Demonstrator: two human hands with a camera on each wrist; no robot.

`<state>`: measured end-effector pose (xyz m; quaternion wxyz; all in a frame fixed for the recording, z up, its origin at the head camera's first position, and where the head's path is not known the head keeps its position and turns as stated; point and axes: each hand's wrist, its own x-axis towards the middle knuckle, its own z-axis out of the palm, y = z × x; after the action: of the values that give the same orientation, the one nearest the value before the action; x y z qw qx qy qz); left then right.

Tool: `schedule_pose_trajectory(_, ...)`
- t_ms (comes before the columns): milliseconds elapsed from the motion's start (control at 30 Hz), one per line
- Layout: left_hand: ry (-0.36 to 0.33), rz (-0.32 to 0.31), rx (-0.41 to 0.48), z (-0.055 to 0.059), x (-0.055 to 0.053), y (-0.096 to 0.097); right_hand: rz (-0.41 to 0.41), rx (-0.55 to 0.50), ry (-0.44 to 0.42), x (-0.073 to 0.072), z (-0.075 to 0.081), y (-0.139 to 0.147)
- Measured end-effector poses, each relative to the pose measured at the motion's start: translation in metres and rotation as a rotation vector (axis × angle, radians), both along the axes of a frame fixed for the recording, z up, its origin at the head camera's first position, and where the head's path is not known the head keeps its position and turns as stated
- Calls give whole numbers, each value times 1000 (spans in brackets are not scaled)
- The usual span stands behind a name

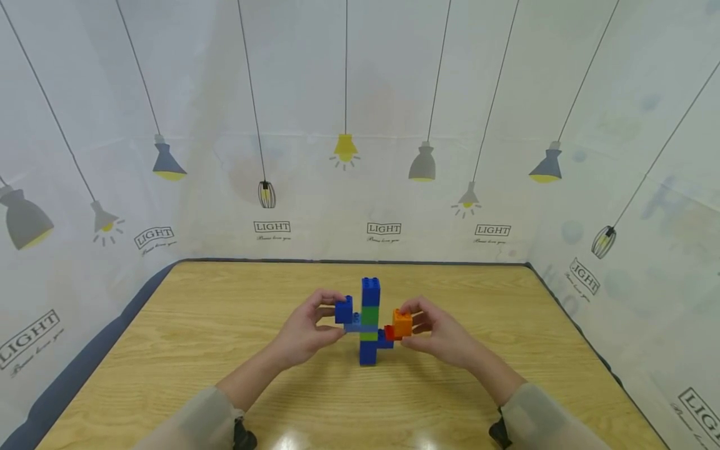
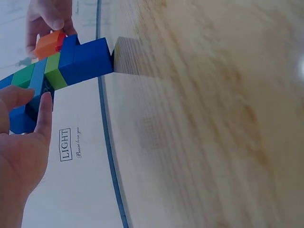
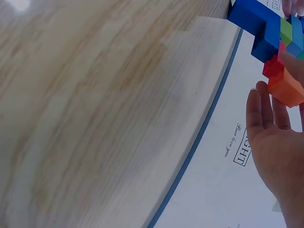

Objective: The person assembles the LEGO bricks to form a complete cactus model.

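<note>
A tower of toy building blocks (image 1: pixel 370 315) stands upright on the table, with dark blue at top and bottom and green between. From its left side juts a light blue block (image 1: pixel 352 327) carrying a dark blue block (image 1: pixel 344 310). My left hand (image 1: pixel 300 331) holds that dark blue block, thumb low and fingers behind. On the right side, a lower blue block (image 1: pixel 385 340) bears a red block (image 1: pixel 389 332) with an orange block (image 1: pixel 402 324) on it. My right hand (image 1: pixel 447 334) grips the orange block between thumb and fingers. Fingers partly cover both outer blocks in the wrist views.
The wooden table (image 1: pixel 225 300) has a dark edge along its back and sides. Behind it hangs a pale cloth (image 1: pixel 309 94) printed with lamps and the word LIGHT. Light sleeves (image 1: pixel 197 419) cover both forearms.
</note>
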<state>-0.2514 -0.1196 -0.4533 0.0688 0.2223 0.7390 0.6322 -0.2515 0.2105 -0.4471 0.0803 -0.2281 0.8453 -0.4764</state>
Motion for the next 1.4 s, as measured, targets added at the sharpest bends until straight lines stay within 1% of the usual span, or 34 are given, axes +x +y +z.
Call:
schedule_pose_trajectory(267,29,22,-27,-6,-7,2,-16,8,10,-6,-8,-6)
schedule_pose_trajectory(433,19,36,-29,-8,-10,4,-39,6,-7,-8,-10,-8)
schedule_pose_trajectory(600,3,48,-45,-8,-13,4,-66,12,-32,-12,-11,-11)
schedule_pose_trajectory(767,13,59,-65,-8,-18,5,-86,26,-50,-16,-12,-12)
schedule_pose_trajectory(967,9,97,-106,-8,-24,6,-91,43,-54,-22,-15,-9)
schedule_pose_trajectory(1100,36,117,-135,-11,-29,5,-80,41,-54,-25,-16,-7)
schedule_pose_trajectory(1200,44,122,-156,-12,-32,5,-70,35,-56,-26,-16,-7)
schedule_pose_trajectory(1400,26,122,-180,-15,-37,3,-81,45,-68,-29,-16,-6)
